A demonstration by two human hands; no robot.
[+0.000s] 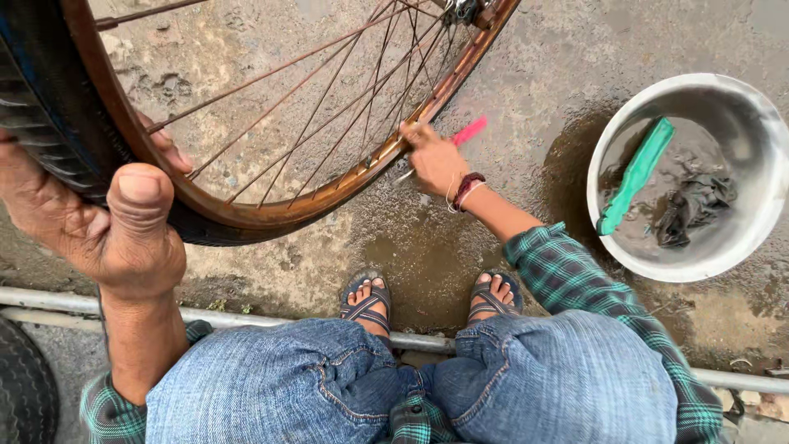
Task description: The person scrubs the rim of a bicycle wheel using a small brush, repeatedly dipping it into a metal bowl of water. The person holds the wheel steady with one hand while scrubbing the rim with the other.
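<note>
A rusty bicycle wheel (271, 210) with thin spokes and a black tyre stands upright in front of my knees. My left hand (107, 218) grips the tyre and rim at the near left, thumb pointing up. My right hand (434, 160) holds a pink-handled tool (467, 131) against the rim's lower right side, with the pink handle sticking out to the right.
A round metal basin (744, 123) at the right holds dirty water, a green plastic tool (637, 174) and a dark rag (690, 205). The concrete floor (526, 74) is wet. A metal pipe (246, 319) runs under my sandalled feet. Another black tyre (25, 386) shows at the lower left.
</note>
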